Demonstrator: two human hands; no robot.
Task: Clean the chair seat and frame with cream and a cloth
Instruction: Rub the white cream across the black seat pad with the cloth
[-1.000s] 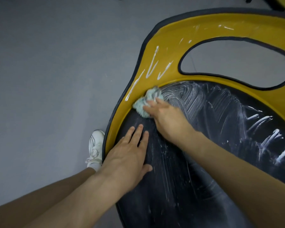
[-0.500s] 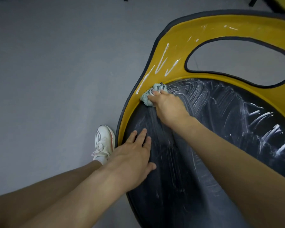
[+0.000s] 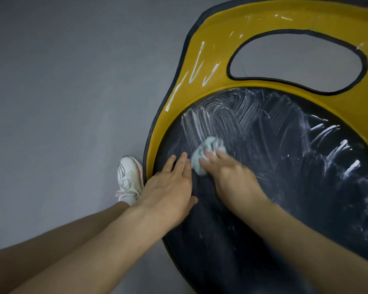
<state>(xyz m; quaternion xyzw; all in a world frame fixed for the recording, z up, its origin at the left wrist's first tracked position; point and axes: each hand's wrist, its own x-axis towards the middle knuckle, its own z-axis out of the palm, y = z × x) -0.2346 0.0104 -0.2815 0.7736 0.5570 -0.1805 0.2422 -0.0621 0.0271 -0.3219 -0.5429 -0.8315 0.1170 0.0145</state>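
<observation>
A grey floor (image 3: 62,102) filled the left side of the view. On the right, the chair's yellow frame (image 3: 217,39), edged in dark trim, curved around an oval opening (image 3: 295,58) and bordered the round black seat (image 3: 285,198) below it. Thin white lines of cream (image 3: 197,62) lay unspread on the left part of the frame. Across the upper seat the cream had been smeared into arcing swirls (image 3: 221,115), and thicker streaks sat toward the right edge.

Two bare forearms reached in from the bottom of the view. The left hand (image 3: 170,194) lay flat on the left part of the seat, fingers straight and together, holding nothing. The right hand (image 3: 232,177) was just beside it, its fingers bent over a crumpled pale green cloth (image 3: 208,149) and holding it against the seat at the lower end of the swirls. The hand and cloth were blurred. A white shoe (image 3: 129,175) stood on the floor beside the frame's left edge.
</observation>
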